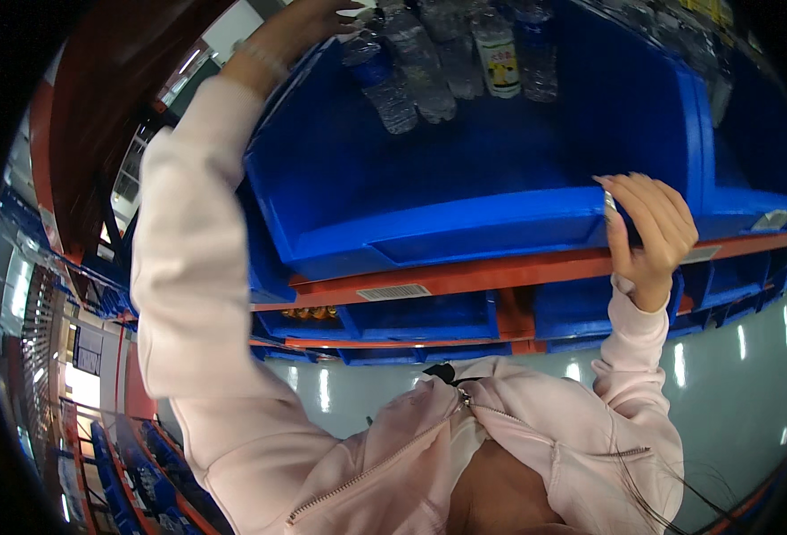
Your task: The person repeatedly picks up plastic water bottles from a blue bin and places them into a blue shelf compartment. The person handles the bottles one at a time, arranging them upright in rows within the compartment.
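At the top edge, my left hand (323, 19) reaches over the left side of a blue plastic bin (487, 221). Its fingers are at the top of a clear plastic bottle with a blue label (383, 83); the frame cuts off part of the hand, so its grip is unclear. More clear bottles (423, 70) stand in a row beside that one, among them a bottle with a white and yellow label (500, 63). My right hand (657, 224) holds the bin's front rim near its right corner, fingers over the top and thumb outside.
An orange shelf beam (474, 277) bearing a barcode label (393, 292) runs under the bin. Lower down are more blue bins (420, 317), one with small orange-coloured items (310, 312). An adjoining bin (761, 154) is at the right. A dark red-brown rack post (99, 114) rises at the left.
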Tool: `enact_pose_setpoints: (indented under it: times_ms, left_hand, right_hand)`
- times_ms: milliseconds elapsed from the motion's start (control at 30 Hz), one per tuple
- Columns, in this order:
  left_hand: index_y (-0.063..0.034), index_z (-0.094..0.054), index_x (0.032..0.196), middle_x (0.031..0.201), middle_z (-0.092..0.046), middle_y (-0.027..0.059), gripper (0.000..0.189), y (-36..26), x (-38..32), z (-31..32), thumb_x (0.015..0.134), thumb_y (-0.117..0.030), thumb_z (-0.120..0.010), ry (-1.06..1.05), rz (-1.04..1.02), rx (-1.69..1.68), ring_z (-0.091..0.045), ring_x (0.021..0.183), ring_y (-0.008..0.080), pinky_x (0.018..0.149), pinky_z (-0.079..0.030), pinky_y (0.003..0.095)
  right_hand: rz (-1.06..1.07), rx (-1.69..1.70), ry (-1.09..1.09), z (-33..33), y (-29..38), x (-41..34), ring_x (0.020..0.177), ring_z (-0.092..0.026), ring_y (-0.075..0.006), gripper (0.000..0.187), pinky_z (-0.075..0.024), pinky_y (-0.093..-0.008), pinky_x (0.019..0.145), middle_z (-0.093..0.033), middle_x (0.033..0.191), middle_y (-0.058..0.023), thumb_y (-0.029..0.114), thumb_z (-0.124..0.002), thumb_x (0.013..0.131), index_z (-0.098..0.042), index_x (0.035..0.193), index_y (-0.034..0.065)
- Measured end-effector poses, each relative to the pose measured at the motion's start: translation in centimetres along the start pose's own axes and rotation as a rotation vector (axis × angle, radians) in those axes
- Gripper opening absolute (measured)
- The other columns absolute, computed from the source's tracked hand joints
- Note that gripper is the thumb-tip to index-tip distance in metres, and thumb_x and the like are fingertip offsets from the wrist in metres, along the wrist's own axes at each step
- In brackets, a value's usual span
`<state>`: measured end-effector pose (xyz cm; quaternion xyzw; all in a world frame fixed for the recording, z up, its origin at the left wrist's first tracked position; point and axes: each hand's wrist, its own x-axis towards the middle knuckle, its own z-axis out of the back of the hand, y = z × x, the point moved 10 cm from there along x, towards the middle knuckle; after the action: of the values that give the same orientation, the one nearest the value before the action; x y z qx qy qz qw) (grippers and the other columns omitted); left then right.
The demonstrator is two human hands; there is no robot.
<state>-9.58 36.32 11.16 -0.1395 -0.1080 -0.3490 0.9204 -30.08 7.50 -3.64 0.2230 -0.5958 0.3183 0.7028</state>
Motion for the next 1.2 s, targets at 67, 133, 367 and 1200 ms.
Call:
enact_pose_setpoints:
  times_ms: [67,133,367,1200]
  left_hand:
    - [-0.0019,-0.046,0.138,0.136,-0.049,0.0164,0.044,0.2,-2.6,-1.6,0.097,-0.014,-0.056,-0.096,0.476,-0.837,-0.050,0.125,0.0258,0.104,-0.045,0.0350]
    - [0.0024,-0.044,0.137,0.129,-0.054,0.0164,0.042,-4.0,-7.7,-1.9,0.101,-0.017,-0.051,0.053,0.469,-0.720,-0.054,0.119,0.0240,0.101,-0.047,0.0331]
    - [0.0038,-0.028,0.148,0.137,-0.046,0.0322,0.075,-3.4,-17.9,4.8,0.097,-0.047,-0.049,0.255,0.083,-0.421,-0.048,0.129,0.0414,0.106,-0.044,0.0463]
    - [0.0061,-0.066,0.106,0.096,-0.070,0.0217,0.057,47.9,-40.5,13.1,0.094,-0.049,-0.055,-0.906,1.048,0.495,-0.066,0.085,0.0339,0.076,-0.050,0.0436]
  right_hand:
    - [0.004,-0.003,-0.003,0.0,0.2,0.0,0.079,-0.071,-0.0255,0.013,-0.0542,-0.0358,0.078,-0.074,0.083,-0.0106,0.010,-0.070,0.073,-0.076,0.084,0.0039]
    - [-0.002,-0.021,0.005,-0.1,0.3,0.0,0.081,-0.072,-0.0265,0.015,-0.0542,-0.0367,0.081,-0.074,0.084,-0.0115,0.009,-0.066,0.074,-0.075,0.084,0.0025]
    - [-0.004,-0.053,0.001,-0.4,0.2,-0.6,0.084,-0.072,-0.0302,0.022,-0.0531,-0.0390,0.083,-0.074,0.085,-0.0150,0.010,-0.059,0.075,-0.075,0.086,-0.0011]
    - [0.009,-0.100,-0.028,-0.3,0.3,-0.6,0.076,-0.071,-0.0332,0.026,-0.0536,-0.0421,0.078,-0.071,0.078,-0.0181,0.013,-0.054,0.079,-0.069,0.081,-0.0081]
